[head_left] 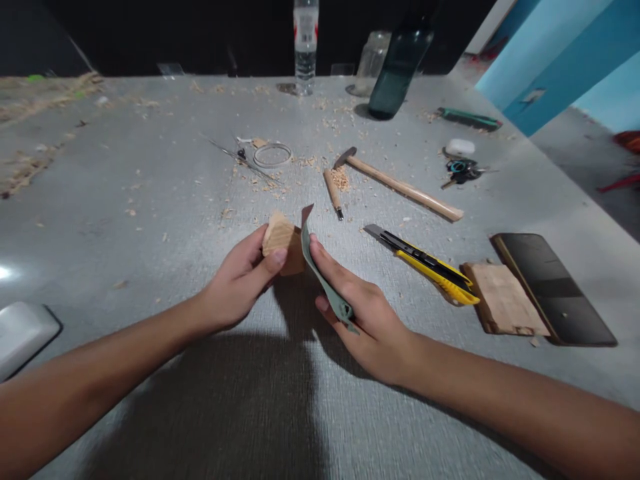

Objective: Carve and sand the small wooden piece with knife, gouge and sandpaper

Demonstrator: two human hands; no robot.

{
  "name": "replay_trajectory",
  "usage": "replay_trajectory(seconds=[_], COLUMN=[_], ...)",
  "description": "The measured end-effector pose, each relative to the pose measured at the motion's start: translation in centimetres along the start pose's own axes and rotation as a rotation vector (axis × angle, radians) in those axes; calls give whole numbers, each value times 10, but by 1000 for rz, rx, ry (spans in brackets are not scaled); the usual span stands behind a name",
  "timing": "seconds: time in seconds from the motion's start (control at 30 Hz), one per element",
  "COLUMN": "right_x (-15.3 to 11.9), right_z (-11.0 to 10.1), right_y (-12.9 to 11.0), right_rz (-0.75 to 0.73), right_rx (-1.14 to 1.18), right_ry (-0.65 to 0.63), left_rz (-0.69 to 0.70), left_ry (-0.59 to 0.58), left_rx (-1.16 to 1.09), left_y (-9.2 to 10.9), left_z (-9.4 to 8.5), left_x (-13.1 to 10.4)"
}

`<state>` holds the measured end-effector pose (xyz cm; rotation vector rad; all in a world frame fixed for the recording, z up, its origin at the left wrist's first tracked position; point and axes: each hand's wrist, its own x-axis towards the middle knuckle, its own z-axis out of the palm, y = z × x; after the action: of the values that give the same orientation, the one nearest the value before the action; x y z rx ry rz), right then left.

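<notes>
My left hand (247, 273) is closed round a small pale piece of wood (279, 235), thumb on its near face. In my right hand (363, 307) is a sheet of sandpaper (325, 283), greenish on its back and brown on the abrasive side, held along the fingers. The sandpaper stands on edge against or very close to the wood's right side; contact cannot be made out. Right of my right hand lies a yellow utility knife (425, 263) with its blade out. A wooden-handled carving tool (333, 193) and a hammer (400, 185) lie beyond the hands.
A wooden block (505, 298) lies beside a phone (557, 287) at right. Keys (463, 171), a white case (459, 147) and a green cutter (470, 119) lie farther back. Bottles (305, 50) and a jar (373, 63) stand at the rear. Wood shavings litter the grey table (175, 167).
</notes>
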<state>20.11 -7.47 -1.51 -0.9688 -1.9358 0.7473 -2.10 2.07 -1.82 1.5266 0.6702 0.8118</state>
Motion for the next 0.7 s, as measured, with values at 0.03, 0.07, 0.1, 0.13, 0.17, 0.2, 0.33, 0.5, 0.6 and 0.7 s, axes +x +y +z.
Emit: replay_trajectory(seconds=[0.03,0.07,0.1,0.13,0.17,0.2,0.33,0.5,0.6,0.7], right_x=[0,0,0,0,0,0,1,2,2,1], right_z=[0,0,0,0,0,-1,-3,-3,-2,-2], right_y=[0,0,0,0,0,0,-1,0,0,1], right_rz=[4,7,12,17,18,12,-37,-47,-38,-44], right_rx=[4,8,9,7,5,3,7,0,-13,-16], right_ry=[3,2,2,4,8,12,-6,9,21,17], left_rz=[7,17,33,51,65,73,35,68,113,122], left_ry=[-7,-9,-10,-19,-48,-98,-301,-74,-20,-134], left_rx=[26,61,107,167,244,333,541,379,387,554], left_y=[1,2,3,5,8,11,21,14,12,17], left_z=[-1,-2,-2,-3,-3,-2,4,3,0,2], left_x=[1,2,2,2,2,2,-3,-4,-2,-1])
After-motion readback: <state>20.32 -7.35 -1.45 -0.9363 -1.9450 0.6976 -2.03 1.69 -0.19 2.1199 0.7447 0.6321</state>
